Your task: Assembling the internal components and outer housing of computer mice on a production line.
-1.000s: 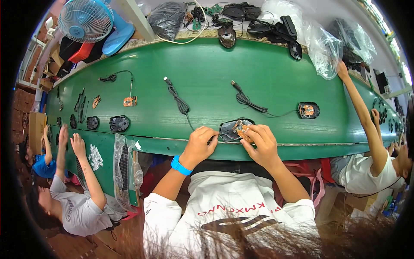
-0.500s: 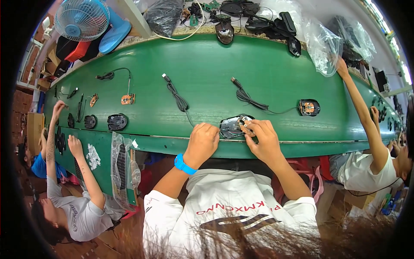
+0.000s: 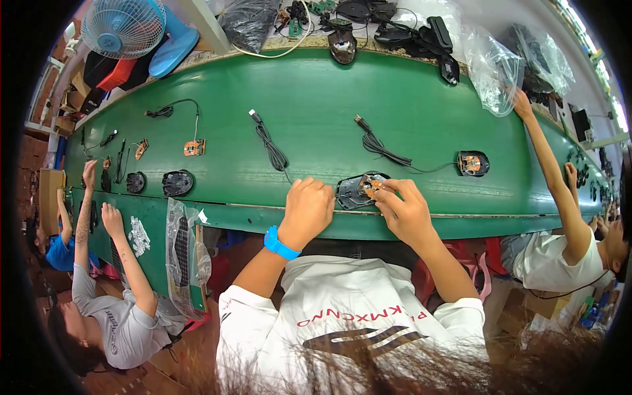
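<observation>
Our right hand (image 3: 407, 212) fingers pinch the orange circuit board (image 3: 370, 186) in the mouse base (image 3: 355, 191); left hand (image 3: 307, 209) curled beside. A slip could dislodge the board.

A single head-worn fisheye camera looks steeply down onto a long green workbench (image 3: 395, 99), whose straight edges bow toward the circular rim. The wearer's forearms enter from the lower edge; the left hand (image 3: 308, 209) and right hand (image 3: 403, 209) sit near centre, close to the lens. Seated co-workers occupy the left and right margins. No second view is provided.
</observation>
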Demonstrator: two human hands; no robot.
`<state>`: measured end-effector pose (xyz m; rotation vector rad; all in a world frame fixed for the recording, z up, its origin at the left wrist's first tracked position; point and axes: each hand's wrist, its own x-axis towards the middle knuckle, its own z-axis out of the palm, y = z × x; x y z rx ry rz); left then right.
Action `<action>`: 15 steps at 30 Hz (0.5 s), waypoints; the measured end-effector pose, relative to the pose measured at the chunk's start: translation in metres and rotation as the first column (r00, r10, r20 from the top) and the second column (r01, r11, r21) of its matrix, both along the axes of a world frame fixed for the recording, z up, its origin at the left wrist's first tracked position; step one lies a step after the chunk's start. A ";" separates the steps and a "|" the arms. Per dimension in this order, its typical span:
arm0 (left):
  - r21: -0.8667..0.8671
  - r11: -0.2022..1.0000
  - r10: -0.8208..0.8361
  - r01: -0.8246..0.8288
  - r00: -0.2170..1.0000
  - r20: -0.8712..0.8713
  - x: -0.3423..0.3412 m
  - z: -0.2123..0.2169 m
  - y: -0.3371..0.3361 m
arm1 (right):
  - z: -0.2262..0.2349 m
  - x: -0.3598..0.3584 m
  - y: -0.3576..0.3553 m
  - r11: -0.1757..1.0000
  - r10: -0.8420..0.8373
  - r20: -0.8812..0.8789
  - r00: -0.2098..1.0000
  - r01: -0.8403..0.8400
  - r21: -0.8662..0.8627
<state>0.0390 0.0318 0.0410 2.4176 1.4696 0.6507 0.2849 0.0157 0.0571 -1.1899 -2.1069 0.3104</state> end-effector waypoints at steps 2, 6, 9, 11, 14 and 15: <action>-0.090 0.995 -0.042 0.039 0.999 -0.026 -0.002 0.003 0.005 | -0.002 0.002 0.000 1.000 -0.003 -0.001 1.000 0.003 0.012; 0.055 0.998 -0.007 -0.003 0.985 0.173 0.004 0.014 -0.005 | -0.003 0.006 0.000 0.999 -0.013 -0.001 1.000 0.013 0.045; 0.070 0.997 -0.025 0.010 0.978 0.205 0.014 0.010 -0.026 | -0.005 0.008 0.002 0.999 -0.009 0.015 1.000 0.009 0.050; 0.083 0.996 -0.026 0.007 0.975 0.221 0.023 0.009 -0.038 | -0.006 0.011 0.004 0.999 0.007 0.015 1.000 -0.008 0.046; 0.057 0.998 -0.016 0.006 0.984 0.179 0.034 -0.001 -0.048 | -0.005 0.013 0.006 0.998 0.030 0.017 0.999 -0.030 0.046; 0.057 0.998 -0.014 0.004 0.984 0.180 0.036 -0.003 -0.049 | -0.005 0.014 0.006 0.998 0.039 0.018 0.999 -0.040 0.046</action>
